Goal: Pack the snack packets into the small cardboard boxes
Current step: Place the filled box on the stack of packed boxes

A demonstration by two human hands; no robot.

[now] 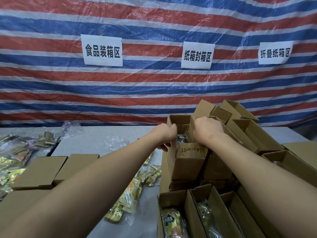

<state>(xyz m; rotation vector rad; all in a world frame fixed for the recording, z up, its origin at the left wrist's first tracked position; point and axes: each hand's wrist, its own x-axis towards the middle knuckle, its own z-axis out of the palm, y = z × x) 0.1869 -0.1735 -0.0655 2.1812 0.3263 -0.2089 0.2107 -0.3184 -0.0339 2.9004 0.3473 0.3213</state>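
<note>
We note both arms reaching forward to one small cardboard box (187, 162) standing upright atop the stack on the right of the grey table (92, 136), its long axis vertical and mouth open upward. Our left hand (167, 134) curls its fingers over the box's left wall, thumb outside, gripping it. Our right hand (208, 130) sits knuckles-up on the right flap; it seems to grasp the edge, though the fingers are hidden. Both hands are equally near. A dark snack packet (181, 139) shows between them, just inside the mouth, directly below the fingers. The box is plain brown, its near flap printed "10". Loose gold packets (135, 189) lie lower left.
</note>
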